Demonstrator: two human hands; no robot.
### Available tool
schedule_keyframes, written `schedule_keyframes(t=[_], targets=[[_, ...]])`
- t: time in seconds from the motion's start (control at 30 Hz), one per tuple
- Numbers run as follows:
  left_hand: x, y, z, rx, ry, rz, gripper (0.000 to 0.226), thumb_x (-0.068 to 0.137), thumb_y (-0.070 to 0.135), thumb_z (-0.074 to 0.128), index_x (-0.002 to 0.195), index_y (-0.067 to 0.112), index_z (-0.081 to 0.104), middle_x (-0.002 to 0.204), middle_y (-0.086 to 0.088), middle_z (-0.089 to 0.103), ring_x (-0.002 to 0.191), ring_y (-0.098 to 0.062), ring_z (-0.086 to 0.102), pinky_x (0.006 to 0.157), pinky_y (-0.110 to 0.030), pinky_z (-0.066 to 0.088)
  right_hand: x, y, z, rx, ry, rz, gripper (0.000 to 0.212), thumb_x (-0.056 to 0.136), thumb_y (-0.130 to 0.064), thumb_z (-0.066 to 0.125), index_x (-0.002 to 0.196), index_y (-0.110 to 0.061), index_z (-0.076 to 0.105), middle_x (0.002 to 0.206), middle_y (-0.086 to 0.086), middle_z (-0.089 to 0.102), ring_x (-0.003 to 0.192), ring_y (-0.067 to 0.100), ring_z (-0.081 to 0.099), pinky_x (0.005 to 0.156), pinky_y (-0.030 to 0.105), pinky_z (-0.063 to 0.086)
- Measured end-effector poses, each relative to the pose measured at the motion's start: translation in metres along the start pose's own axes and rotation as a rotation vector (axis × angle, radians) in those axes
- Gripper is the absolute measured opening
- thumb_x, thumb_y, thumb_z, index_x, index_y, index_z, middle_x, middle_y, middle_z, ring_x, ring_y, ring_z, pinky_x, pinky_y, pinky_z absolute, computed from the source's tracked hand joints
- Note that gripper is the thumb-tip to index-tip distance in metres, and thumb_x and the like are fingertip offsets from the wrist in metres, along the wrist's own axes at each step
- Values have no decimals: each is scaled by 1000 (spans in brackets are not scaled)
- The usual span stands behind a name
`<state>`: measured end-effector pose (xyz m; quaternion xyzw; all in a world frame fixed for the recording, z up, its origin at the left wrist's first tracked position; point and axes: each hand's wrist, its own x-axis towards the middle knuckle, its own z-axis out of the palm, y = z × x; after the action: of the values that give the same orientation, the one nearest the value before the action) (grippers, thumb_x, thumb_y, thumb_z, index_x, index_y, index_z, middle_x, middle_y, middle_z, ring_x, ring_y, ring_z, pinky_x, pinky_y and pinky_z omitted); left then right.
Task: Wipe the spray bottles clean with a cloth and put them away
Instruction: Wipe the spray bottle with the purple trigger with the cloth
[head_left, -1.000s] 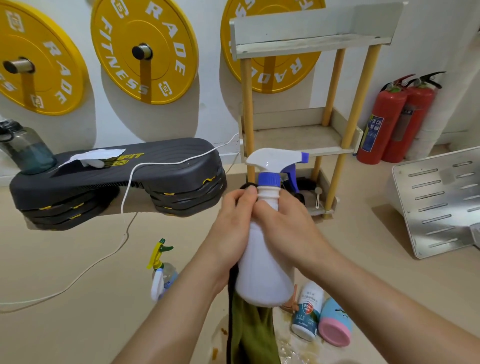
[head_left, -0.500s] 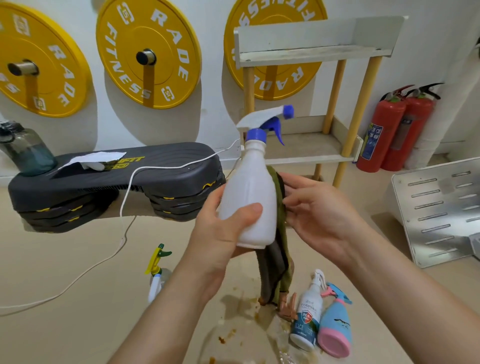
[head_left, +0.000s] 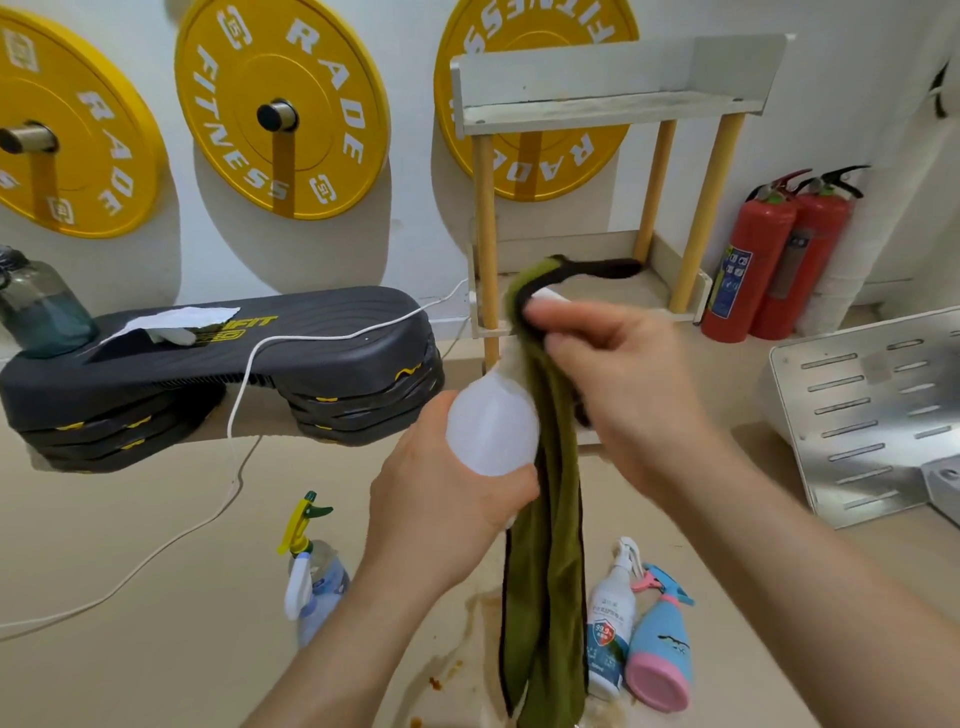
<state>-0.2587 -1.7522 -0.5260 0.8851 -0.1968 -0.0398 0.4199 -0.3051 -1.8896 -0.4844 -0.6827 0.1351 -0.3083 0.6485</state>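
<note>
Two hands are engaged on one white spray bottle (head_left: 491, 426). I read the left hand (head_left: 447, 509) as curled round the bottle's base, and the right hand (head_left: 623, 384) as pinching the green cloth (head_left: 550, 545) against the bottle's upper end, which the cloth mostly hides. The bottle is held in mid-air in front of the shelf unit (head_left: 613, 111), its long axis running from the left hand up and away to the right hand. I judge the next stroke runs along that axis, right hand leading.
</note>
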Motion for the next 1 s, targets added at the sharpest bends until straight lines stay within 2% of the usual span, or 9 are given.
schedule_keyframes(t=[0.1,0.2,0.33,0.43,0.53,0.7,0.8,0.87,1.0], targets=[[-9,7,9,61,55,67,60,65,49,75,114,43,42,97,13,56,87,-21,52,67,-33,37,-5,19,15,-123,55,-55,34,90,5,61,86,-26,76,96,-15,74,93,-7,67,86,13,50],[-17,5,23,61,60,85,75,65,52,76,129,44,38,112,17,55,103,-17,54,74,-28,36,-6,35,19,-77,278,-57,25,80,-1,77,81,-21,63,84,-5,66,70,-6,60,69,9,47],[-21,0,34,78,76,139,92,69,53,76,146,41,27,132,15,48,120,-12,47,83,-22,31,-4,54,19,-48,442,157,41,75,-26,86,83,-23,46,99,9,61,77,10,58,67,22,50],[-20,-8,40,179,148,262,93,68,47,76,147,34,29,130,7,52,116,-19,51,82,-26,37,0,62,19,35,454,392,37,76,-41,82,88,-20,53,106,10,64,92,23,64,83,41,56],[-18,-20,47,418,237,444,96,55,33,83,140,19,40,120,-10,59,100,-32,59,73,-39,53,4,60,13,147,397,565,29,87,-38,69,97,-12,63,95,10,69,86,25,66,85,41,56],[-13,-31,49,570,306,591,92,58,28,83,139,12,44,121,-16,58,98,-34,57,73,-42,52,6,55,1,436,337,648,34,85,-31,76,105,-5,68,98,16,75,92,33,72,87,48,59],[-14,-12,33,290,140,354,86,62,41,79,138,30,43,113,10,56,96,-17,53,75,-28,42,5,53,-1,556,226,596,30,86,-24,75,108,-4,71,102,16,76,93,30,73,84,43,60],[-12,-5,23,-71,-43,147,73,58,46,82,121,45,46,101,22,57,91,-8,55,75,-24,44,3,50,-1,585,155,544,24,90,-23,71,108,-7,72,99,15,75,87,28,71,85,44,59],[-5,-14,17,-1071,-527,-149,67,43,36,84,107,16,75,103,-12,73,87,-26,71,65,-36,58,5,38,-5,688,-35,457,17,91,-25,65,95,-11,72,85,10,73,76,23,70,84,42,57]])
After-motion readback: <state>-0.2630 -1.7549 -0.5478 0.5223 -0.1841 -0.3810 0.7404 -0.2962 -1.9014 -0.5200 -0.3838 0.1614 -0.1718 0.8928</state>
